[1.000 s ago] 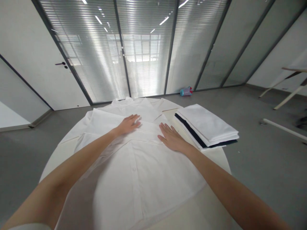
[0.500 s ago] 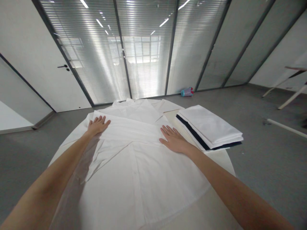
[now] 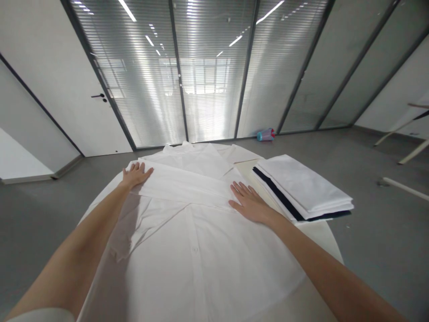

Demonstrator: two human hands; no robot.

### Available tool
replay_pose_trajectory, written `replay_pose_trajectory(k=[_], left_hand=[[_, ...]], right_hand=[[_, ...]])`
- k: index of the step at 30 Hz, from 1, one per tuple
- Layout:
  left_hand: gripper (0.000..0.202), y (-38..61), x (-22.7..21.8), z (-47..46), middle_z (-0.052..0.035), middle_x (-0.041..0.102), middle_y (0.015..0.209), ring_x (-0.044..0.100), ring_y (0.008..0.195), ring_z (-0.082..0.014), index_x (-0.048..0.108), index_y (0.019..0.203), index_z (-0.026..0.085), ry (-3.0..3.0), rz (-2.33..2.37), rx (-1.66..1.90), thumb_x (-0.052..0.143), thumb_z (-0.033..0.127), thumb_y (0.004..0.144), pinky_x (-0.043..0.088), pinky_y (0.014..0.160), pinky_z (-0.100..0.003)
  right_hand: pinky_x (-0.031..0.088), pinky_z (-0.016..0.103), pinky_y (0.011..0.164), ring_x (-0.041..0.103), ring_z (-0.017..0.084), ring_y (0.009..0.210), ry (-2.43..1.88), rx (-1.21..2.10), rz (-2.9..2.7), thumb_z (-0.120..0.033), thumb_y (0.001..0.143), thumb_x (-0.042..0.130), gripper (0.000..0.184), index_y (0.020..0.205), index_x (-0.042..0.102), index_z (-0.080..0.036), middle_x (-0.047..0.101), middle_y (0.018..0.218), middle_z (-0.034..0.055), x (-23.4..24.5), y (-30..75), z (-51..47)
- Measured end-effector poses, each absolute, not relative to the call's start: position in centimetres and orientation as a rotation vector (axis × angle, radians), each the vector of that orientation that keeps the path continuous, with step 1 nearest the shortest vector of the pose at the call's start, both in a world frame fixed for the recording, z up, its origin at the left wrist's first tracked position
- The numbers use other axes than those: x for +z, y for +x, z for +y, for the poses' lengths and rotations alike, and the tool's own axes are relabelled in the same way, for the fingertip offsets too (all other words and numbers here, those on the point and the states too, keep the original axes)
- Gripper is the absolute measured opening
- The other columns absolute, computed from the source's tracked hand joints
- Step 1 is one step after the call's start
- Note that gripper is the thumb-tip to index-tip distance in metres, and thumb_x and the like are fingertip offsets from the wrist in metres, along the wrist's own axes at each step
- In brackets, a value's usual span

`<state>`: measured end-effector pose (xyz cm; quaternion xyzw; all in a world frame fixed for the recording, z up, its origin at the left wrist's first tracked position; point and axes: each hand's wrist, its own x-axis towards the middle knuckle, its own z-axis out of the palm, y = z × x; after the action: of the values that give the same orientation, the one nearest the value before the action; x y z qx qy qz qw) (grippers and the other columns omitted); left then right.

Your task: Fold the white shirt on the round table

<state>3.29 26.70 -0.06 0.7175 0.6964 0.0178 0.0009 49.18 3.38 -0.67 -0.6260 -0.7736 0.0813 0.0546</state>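
Observation:
A white button-up shirt (image 3: 214,250) lies spread over the round table (image 3: 323,232), its collar at the far side and its buttoned front facing up. One long sleeve (image 3: 187,183) runs across the chest. My left hand (image 3: 136,174) rests flat on the left end of that fold, fingers spread. On the right end, my right hand (image 3: 250,201) presses down, palm down with fingers apart. Neither hand grasps the cloth. Just right of my right hand sits a stack of folded white cloth (image 3: 303,183), with a dark navy layer (image 3: 278,194) among its lower layers.
Beyond the table, a glass partition with blinds (image 3: 211,103) spans the room, beside a white door with a black handle (image 3: 98,96). A blue and red object (image 3: 266,134) lies on the grey floor by the partition. Pale furniture legs (image 3: 405,190) show at right.
The camera view has shifted slightly, so the scene sits a little lower and further right. Both hands stay flat on the shirt with hardly any movement.

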Motion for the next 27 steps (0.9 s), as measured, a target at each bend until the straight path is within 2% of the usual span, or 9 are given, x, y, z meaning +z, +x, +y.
replay_pose_trajectory(k=[3, 7, 10, 12, 15, 18, 21, 27], left_hand=[[0.092, 2.8, -0.1, 27.2, -0.0189, 0.018, 0.164, 0.013, 0.151, -0.0399, 0.024, 0.157, 0.012, 2.208, 2.18, 0.005, 0.021, 0.074, 0.09, 0.009, 0.116, -0.069], [0.088, 3.4, 0.9, 27.4, -0.0199, 0.024, 0.162, 0.018, 0.148, -0.0444, 0.031, 0.155, 0.016, 2.149, 2.167, 0.008, 0.024, 0.076, 0.09, 0.006, 0.108, -0.079], [0.088, 5.3, 1.4, 27.7, -0.026, 0.024, 0.16, 0.017, 0.148, -0.0456, 0.028, 0.155, 0.009, 2.159, 2.222, 0.187, 0.025, 0.072, 0.093, 0.007, 0.109, -0.077], [0.089, 7.3, 1.3, 28.0, -0.028, 0.019, 0.161, 0.01, 0.15, -0.044, 0.022, 0.156, 0.004, 2.221, 2.25, 0.293, 0.027, 0.068, 0.095, 0.006, 0.112, -0.072], [0.084, 10.3, 0.6, 28.7, -0.0202, 0.013, 0.164, 0.003, 0.152, -0.04, 0.023, 0.158, 0.01, 2.346, 2.208, 0.293, 0.03, 0.065, 0.094, 0.004, 0.116, -0.067], [0.082, 11.9, -0.2, 29.2, -0.0133, 0.014, 0.166, 0.003, 0.151, -0.0442, 0.027, 0.158, 0.021, 2.289, 2.174, 0.226, 0.027, 0.07, 0.092, 0.003, 0.113, -0.073], [0.085, 11.6, -0.7, 29.8, -0.0125, 0.018, 0.165, 0.006, 0.148, -0.0498, 0.029, 0.157, 0.026, 2.14, 2.177, 0.213, 0.02, 0.076, 0.089, 0.003, 0.108, -0.079], [0.085, 11.4, -0.7, 30.6, -0.0137, 0.019, 0.165, 0.005, 0.148, -0.0513, 0.034, 0.155, 0.024, 2.114, 2.175, 0.228, 0.026, 0.076, 0.089, 0.0, 0.107, -0.079]], right_hand=[[0.016, 0.051, 0.123, 0.015, 0.027, 0.152, -1.897, 0.25, -2.354, -0.064, 0.098, 0.022, 0.077, 0.158, 0.026, -0.017, 0.017, 0.164, 0.0099, -0.5, 49.2, 3.3], [0.015, 0.05, 0.123, 0.012, 0.026, 0.152, -1.905, 0.246, -2.362, -0.066, 0.098, 0.018, 0.079, 0.159, 0.024, -0.016, 0.017, 0.164, 0.01, -0.3, 49.0, 3.2], [0.015, 0.05, 0.124, 0.011, 0.026, 0.152, -1.916, 0.249, -2.36, -0.066, 0.098, 0.016, 0.08, 0.159, 0.024, -0.014, 0.017, 0.164, 0.0105, -0.1, 48.8, 3.1], [0.013, 0.049, 0.124, 0.01, 0.026, 0.153, -1.942, 0.259, -2.369, -0.065, 0.098, 0.016, 0.081, 0.158, 0.024, -0.012, 0.016, 0.164, 0.0108, 0.1, 48.7, 3.1], [0.013, 0.048, 0.124, 0.01, 0.026, 0.153, -1.949, 0.258, -2.374, -0.067, 0.097, 0.015, 0.082, 0.158, 0.025, -0.013, 0.017, 0.164, 0.0106, 0.2, 48.7, 3.1], [0.013, 0.048, 0.124, 0.011, 0.026, 0.152, -1.941, 0.239, -2.362, -0.068, 0.096, 0.015, 0.082, 0.158, 0.026, -0.015, 0.019, 0.164, 0.0099, 0.0, 48.8, 3.2], [0.013, 0.047, 0.124, 0.01, 0.026, 0.152, -1.954, 0.227, -2.37, -0.068, 0.096, 0.014, 0.082, 0.158, 0.026, -0.016, 0.018, 0.164, 0.0096, -0.2, 48.9, 3.2], [0.013, 0.047, 0.124, 0.01, 0.026, 0.153, -1.952, 0.232, -2.381, -0.068, 0.096, 0.015, 0.081, 0.158, 0.026, -0.017, 0.02, 0.164, 0.0089, 0.0, 48.8, 3.2]])
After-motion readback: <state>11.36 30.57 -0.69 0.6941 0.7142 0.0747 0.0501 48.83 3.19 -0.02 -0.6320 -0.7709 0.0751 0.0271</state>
